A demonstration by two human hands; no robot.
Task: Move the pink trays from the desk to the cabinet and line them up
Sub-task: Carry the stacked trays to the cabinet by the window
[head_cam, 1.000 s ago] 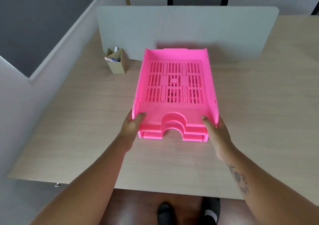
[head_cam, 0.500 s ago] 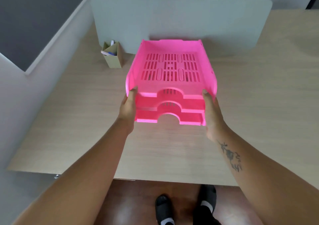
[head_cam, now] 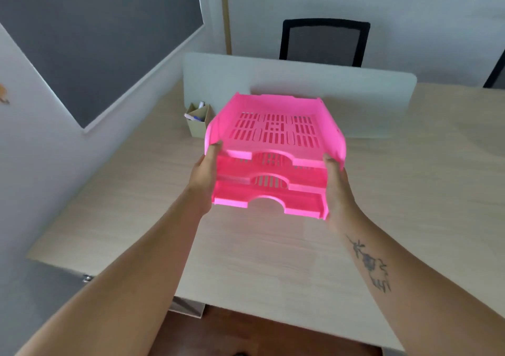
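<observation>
Beyond the left fingertips, at the far left of the desk, a small cardboard pen holder stands just in front of a pale divider panel. The left hand presses flat against the left side of the pink trays, its fingers held together and reaching up to the top tray's wall. Between the two hands the stack of three trays hangs above the desk, clear of its surface, with the slotted top tray tipped so its open front faces the person. The right hand clamps the opposite side, fingers together along the wall. Past the right fingertips, behind the divider, a black mesh chair shows.
</observation>
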